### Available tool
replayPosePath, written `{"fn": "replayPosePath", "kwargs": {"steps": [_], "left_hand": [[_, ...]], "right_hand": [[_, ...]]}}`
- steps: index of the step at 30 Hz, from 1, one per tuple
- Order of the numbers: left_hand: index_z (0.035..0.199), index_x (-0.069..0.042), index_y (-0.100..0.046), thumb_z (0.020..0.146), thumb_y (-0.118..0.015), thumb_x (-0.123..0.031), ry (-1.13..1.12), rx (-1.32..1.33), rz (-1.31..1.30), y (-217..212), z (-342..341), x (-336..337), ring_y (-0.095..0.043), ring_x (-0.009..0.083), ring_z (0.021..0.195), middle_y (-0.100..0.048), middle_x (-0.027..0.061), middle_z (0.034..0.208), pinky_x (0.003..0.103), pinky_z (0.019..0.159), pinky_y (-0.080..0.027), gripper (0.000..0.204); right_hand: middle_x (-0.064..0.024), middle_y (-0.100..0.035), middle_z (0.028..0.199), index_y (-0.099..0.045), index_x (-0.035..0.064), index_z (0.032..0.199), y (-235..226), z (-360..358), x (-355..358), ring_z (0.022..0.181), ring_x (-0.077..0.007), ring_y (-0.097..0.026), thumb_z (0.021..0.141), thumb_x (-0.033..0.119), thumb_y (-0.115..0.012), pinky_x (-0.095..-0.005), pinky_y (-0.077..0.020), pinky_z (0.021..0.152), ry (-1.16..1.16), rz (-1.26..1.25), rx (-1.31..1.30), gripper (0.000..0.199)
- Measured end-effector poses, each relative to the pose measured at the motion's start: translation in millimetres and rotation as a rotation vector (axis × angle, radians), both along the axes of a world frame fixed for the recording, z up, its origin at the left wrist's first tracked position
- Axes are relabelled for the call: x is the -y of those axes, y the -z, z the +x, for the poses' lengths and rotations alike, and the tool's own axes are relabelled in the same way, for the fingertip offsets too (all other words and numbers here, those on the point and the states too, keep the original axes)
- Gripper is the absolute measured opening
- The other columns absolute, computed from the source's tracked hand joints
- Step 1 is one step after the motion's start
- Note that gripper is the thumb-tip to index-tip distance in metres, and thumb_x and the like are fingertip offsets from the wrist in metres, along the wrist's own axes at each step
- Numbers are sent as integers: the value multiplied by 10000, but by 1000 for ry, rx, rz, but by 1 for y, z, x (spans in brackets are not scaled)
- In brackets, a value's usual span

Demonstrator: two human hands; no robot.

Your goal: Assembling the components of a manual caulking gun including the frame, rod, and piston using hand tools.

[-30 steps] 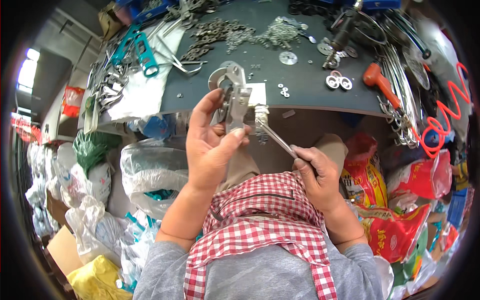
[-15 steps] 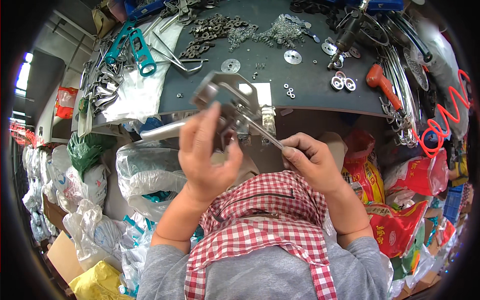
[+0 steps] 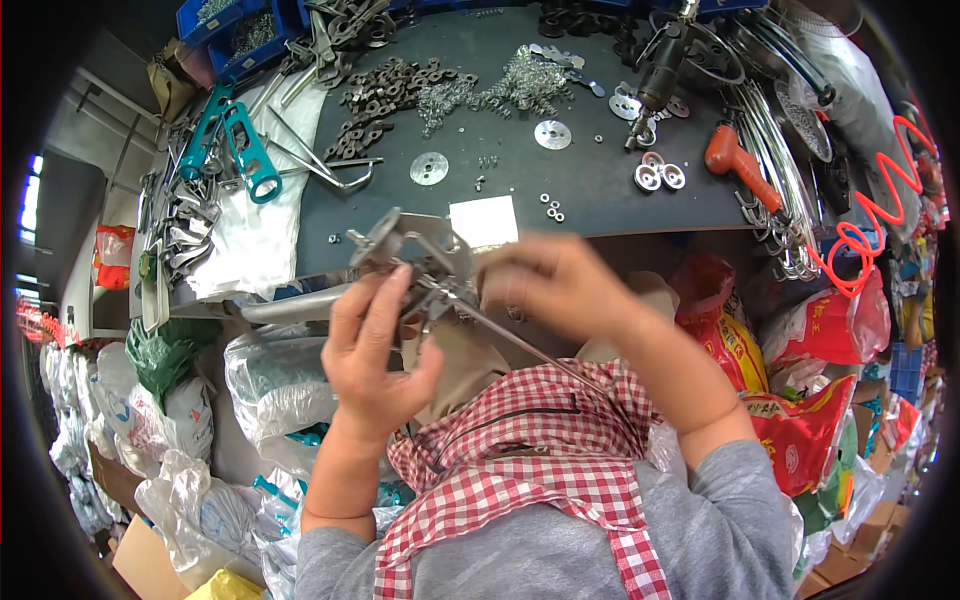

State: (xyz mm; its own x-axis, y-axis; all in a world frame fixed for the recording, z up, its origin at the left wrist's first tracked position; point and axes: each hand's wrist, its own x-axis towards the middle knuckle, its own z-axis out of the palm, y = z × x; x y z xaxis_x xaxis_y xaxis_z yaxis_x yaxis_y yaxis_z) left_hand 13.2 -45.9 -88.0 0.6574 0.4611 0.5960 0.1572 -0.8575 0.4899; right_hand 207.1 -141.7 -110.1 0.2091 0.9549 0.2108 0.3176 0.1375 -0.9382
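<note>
My left hand [image 3: 378, 355] is wrapped round a bare metal caulking gun [image 3: 440, 245], held in front of my apron below the table edge. A thin steel rod [image 3: 520, 342] runs from the gun down to the right and ends against the checked apron. A curved grey metal piece [image 3: 290, 306] stretches out to the left of the gun. My right hand [image 3: 550, 285] is beside the gun's right side, smeared by motion, so its fingers do not show clearly. Whether it touches the gun cannot be made out.
The dark table [image 3: 400, 215] carries piles of springs [image 3: 530, 80], brown metal pieces [image 3: 375, 105], flat discs [image 3: 430, 168], nuts [image 3: 552, 208] and teal frames [image 3: 250, 150]. At the right lie an orange-handled tool [image 3: 740, 160], hooked rods [image 3: 775, 170] and a red coiled hose [image 3: 850, 240]. Plastic bags flank me.
My right hand has let go of the rod's lower end and moved up and left to the gun. The gun and left hand have shifted slightly left and down in view.
</note>
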Motion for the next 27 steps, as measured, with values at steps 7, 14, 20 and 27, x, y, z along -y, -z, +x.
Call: {"fn": "replayPosePath", "kwargs": {"steps": [7,14,20,27], "left_hand": [[1142,-19,-542,583,-596,42,16,-46,152,-7,0,-14,-575,213,855,-498,140,1092,271,645,-504,565],[1119,-25,-559,565,-612,18,34,-81,166,0,-2,-16,-589,267,886,-528,146,1092,305,696,-502,557],[1104,-21,-567,564,-614,10,55,-106,175,-1,9,-15,-594,281,895,-542,148,1089,313,711,-506,544],[1035,-79,-629,532,-606,2,88,-236,375,-15,18,-3,-605,209,709,-573,114,1081,293,568,-486,510]], "right_hand": [[-148,-617,917,-618,33,926,55,192,-90,880,-302,-584,727,160,-630,-373,-454,781,825,-72,721,236],[-158,-630,896,-645,58,897,22,207,-98,886,-322,-594,682,166,-624,-397,-466,781,536,-605,918,242],[-152,-615,884,-517,17,1167,-1,196,-69,873,-237,-620,764,119,-612,-325,-493,772,415,-387,64,427],[-45,-559,931,-450,85,1223,-73,41,-40,899,-160,-595,792,62,-629,-260,-463,754,-263,225,-472,467]]}}
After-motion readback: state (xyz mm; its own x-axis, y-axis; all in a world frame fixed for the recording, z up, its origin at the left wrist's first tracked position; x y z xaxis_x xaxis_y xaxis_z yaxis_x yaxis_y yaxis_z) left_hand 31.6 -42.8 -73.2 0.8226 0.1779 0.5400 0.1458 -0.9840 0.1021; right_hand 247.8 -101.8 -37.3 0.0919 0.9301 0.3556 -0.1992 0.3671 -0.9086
